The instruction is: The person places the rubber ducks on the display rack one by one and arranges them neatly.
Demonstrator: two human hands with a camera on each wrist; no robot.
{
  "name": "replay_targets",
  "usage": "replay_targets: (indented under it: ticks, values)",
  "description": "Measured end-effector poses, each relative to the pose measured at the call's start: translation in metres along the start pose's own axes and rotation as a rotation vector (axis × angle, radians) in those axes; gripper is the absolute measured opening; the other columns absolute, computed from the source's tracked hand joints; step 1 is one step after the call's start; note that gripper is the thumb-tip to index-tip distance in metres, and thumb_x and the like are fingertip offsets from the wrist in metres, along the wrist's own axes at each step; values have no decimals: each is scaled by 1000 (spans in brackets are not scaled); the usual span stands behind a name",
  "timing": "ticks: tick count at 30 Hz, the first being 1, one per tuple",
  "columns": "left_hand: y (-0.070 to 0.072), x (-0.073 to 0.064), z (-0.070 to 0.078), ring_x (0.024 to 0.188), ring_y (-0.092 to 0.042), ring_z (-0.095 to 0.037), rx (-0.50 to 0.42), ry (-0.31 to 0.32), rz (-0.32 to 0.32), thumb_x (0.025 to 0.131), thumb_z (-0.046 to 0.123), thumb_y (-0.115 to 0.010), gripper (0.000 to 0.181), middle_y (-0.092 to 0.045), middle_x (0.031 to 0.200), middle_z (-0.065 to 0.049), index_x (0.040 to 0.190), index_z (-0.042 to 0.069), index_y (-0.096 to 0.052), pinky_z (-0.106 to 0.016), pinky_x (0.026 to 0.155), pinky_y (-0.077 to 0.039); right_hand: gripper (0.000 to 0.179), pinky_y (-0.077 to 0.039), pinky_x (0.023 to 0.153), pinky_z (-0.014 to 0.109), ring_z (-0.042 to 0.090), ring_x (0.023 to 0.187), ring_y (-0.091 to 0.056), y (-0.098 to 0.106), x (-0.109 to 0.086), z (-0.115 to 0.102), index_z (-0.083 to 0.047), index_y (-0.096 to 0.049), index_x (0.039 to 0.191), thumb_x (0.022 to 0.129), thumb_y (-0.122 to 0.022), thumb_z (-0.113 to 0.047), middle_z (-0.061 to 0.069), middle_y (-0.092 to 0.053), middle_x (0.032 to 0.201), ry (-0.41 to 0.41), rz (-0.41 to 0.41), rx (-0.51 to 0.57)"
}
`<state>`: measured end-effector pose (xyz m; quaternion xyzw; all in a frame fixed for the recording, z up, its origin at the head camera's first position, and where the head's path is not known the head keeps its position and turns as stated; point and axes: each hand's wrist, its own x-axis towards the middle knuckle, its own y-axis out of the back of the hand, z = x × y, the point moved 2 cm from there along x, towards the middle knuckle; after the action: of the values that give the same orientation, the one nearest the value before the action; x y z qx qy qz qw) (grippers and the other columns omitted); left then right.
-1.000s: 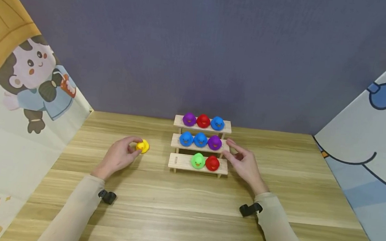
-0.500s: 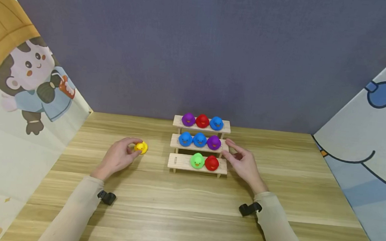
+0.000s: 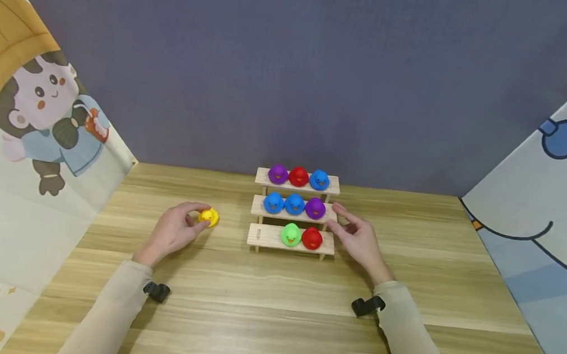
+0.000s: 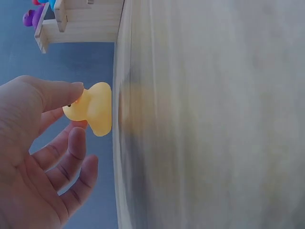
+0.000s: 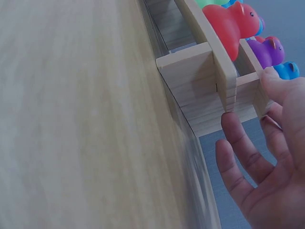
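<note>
My left hand (image 3: 175, 228) pinches the head of a yellow rubber duck (image 3: 211, 217) between thumb and fingers. In the left wrist view the duck (image 4: 98, 109) has its base at the tabletop, and the other fingers curve loosely below it. A three-tier wooden rack (image 3: 269, 237) stands to the right, bearing several rubber ducks. Its bottom tier carries a green duck (image 3: 291, 235) and a red duck (image 3: 312, 238), with bare board at its left end. My right hand (image 3: 359, 242) holds the right end of the middle tier, thumb in front, near a purple duck (image 5: 267, 51).
Blue ducks (image 3: 274, 203) sit on the middle tier; purple, red (image 3: 298, 176) and blue ones line the top. The wood-grain table (image 3: 251, 315) meets a dark back wall (image 3: 292, 76). Printed panels (image 3: 11, 220) rise at both sides. Each wrist wears a small black camera (image 3: 157, 291).
The yellow duck has turned slightly in my left hand's fingers and shifted a little toward me. My right hand stays at the rack's right end.
</note>
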<state>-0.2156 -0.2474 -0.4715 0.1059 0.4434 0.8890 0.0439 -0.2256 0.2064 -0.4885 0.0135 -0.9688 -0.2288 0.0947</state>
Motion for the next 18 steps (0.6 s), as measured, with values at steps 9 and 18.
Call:
replay_targets:
  ticks: [9,18]
  values:
    - [3,-6,23,80,-65,-13,-10,-54,27,96,24,-79,41,-74,131,-9,135,13,-72,-29,68,-50,55,-56,66,22,30,85,-73,1,2,-3,-16,-66,147,99,-78,-39,2,-62,154,13,5,-4]
    - [3,-14,55,78,-62,-11,-8,-145,42,95,24,-81,39,-76,127,-7,132,14,-74,-27,64,-50,55,-56,66,23,20,82,-71,1,0,-2,-19,-66,147,98,-77,-42,0,-62,154,9,8,-16]
